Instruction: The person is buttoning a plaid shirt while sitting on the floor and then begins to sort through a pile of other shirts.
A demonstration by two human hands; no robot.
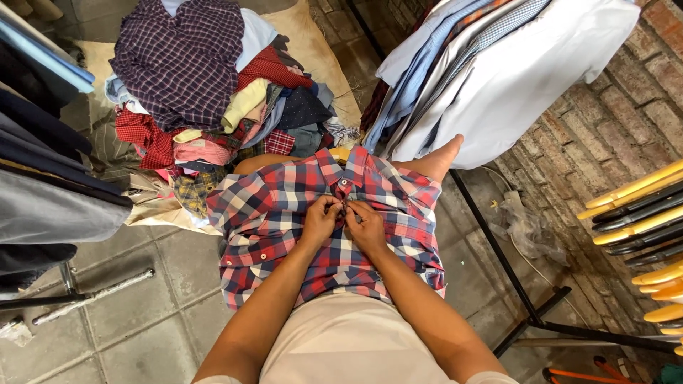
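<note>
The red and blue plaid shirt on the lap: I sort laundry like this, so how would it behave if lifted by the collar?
The plaid shirt would probably hang floppy: it already drapes and creases over the knees. It looks light, thin woven cloth. Both hands, left hand and right hand, pinch its button placket, so it is likely not slippery.
</note>
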